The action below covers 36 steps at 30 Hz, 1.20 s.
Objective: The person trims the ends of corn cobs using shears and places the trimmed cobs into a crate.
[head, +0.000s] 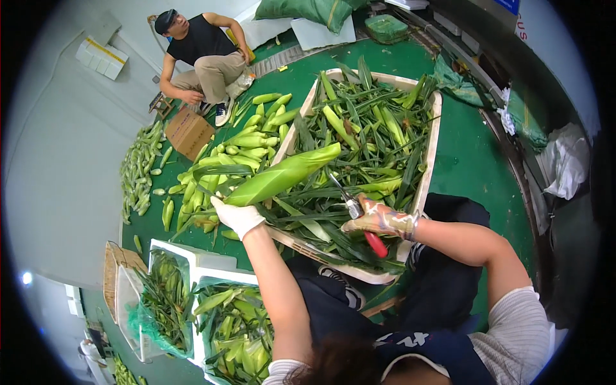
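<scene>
My left hand, in a white glove, holds an ear of corn in its green husk by the stalk end. The ear points up and right across the near left edge of a large white plastic crate. In a patterned glove, my right hand grips a tool with a thin metal blade and a red handle over the crate; its exact kind is unclear. Loose green corn leaves and some husks fill the crate. Left of it, many ears of corn are piled on the floor.
Foam boxes with green liners hold husked ears and leaves at lower left. A cardboard box stands near a seated person at the upper left. Another corn heap lies by the wall. Green sacks lie at the top.
</scene>
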{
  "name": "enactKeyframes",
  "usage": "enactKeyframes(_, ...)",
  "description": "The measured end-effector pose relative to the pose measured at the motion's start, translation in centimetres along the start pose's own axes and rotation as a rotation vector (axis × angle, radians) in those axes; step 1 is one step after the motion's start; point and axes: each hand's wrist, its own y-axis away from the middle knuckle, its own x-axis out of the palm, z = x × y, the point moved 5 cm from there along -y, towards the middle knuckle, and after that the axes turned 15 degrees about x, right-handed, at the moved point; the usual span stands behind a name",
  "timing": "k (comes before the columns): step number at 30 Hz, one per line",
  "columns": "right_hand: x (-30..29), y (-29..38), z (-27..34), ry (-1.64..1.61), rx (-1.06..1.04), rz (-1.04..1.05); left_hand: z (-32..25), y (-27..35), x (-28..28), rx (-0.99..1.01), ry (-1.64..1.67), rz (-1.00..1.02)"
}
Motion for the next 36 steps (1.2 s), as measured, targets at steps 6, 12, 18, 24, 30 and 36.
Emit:
enactKeyframes(6,0.8,-2.9,3.6,-0.257,-0.099,0.006,-0.6,-0.2,-2.1,-0.016,-0.099,-0.043)
enactKeyframes(12,1.4,-5.3,3.4,-0.207,-0.319,0.202,-1.3,2.6,-1.7,0.023,-0.25,-0.104)
enactKeyframes(18,0.9,-4.7,3.1,0.121,-0.309,-0.386,-0.5,-1.5,-4.4,-0.015,-0.122,-0.11)
enactKeyframes(24,-4.6,-0.4,0.9,0.163,-0.11,-0.26,-3.2,-4.6,-4.8,-0.003,-0.173,0.059)
enactKeyframes(30,-3.0,-0.6,6.3,0.404,-0.639,-0.656,0.4,0.5,-0.3,-0.074,-0.212,0.067)
enactKeyframes(36,-2.8,0.4,8.3,0.264,-0.454,-0.353,0.3,0.2,-1.0,-0.231,-0.118,0.187)
